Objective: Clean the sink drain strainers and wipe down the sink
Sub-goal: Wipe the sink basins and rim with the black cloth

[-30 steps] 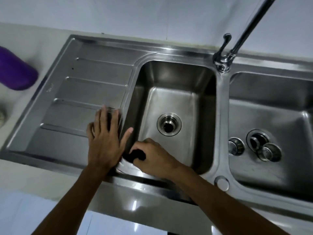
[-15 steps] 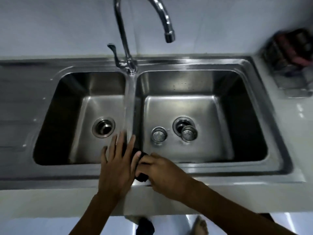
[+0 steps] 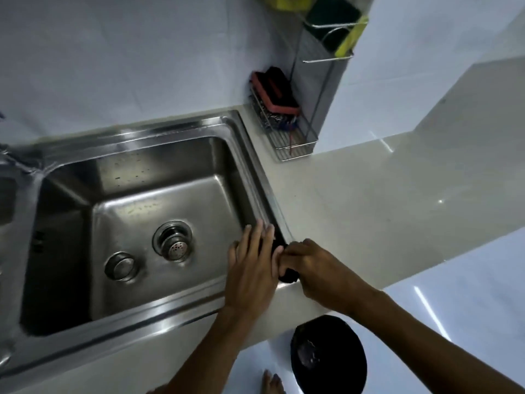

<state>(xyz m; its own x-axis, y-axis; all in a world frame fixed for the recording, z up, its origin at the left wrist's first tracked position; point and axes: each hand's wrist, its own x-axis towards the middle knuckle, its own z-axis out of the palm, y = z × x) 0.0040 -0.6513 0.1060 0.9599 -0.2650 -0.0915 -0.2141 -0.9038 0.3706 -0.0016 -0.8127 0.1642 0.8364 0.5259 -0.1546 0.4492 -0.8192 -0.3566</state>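
Left hand [image 3: 255,268] lying flat, fingers spread, on sink [image 3: 170,143] right rim; right hand [image 3: 309,268] pinching dark cloth [image 3: 288,275] between them; rim running far-near.

The sink [image 3: 159,177] is silver-grey steel with pale water spots on its far wall. The two strainers [image 3: 120,265] [image 3: 177,248] are the same silver, the right one dotted with small holes. The cloth [image 3: 288,275] is black. The counter [image 3: 383,200] is glossy off-white. The far sponge [image 3: 274,91] is red and black; the round bin [image 3: 328,356] near is black.
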